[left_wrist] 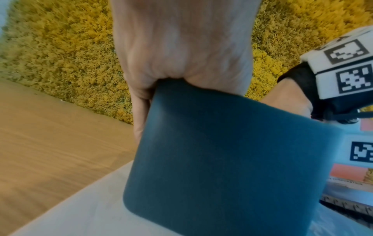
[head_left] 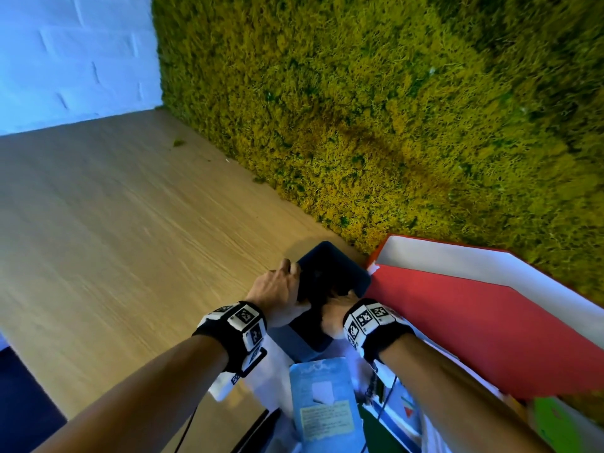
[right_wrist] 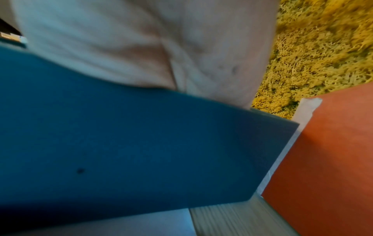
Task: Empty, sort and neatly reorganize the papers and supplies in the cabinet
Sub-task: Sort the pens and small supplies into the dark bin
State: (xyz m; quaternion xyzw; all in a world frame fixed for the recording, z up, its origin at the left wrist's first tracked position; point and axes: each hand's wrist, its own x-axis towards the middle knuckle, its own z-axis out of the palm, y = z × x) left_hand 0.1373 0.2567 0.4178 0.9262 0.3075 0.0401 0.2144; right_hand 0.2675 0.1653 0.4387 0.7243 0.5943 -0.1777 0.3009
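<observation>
Dark blue notebook [head_left: 330,276], matte cover with rounded corners, lower centre of head view, gripped from both sides: left hand [head_left: 277,297] wrapped round its left edge, right hand [head_left: 333,313] clamped on the near edge. Red folder [head_left: 474,325] with white sheets just right of it, against the mossy green wall [head_left: 376,109]. Open wood-grain surface [head_left: 114,223] across left half. Loose papers [head_left: 322,403] at bottom centre.
</observation>
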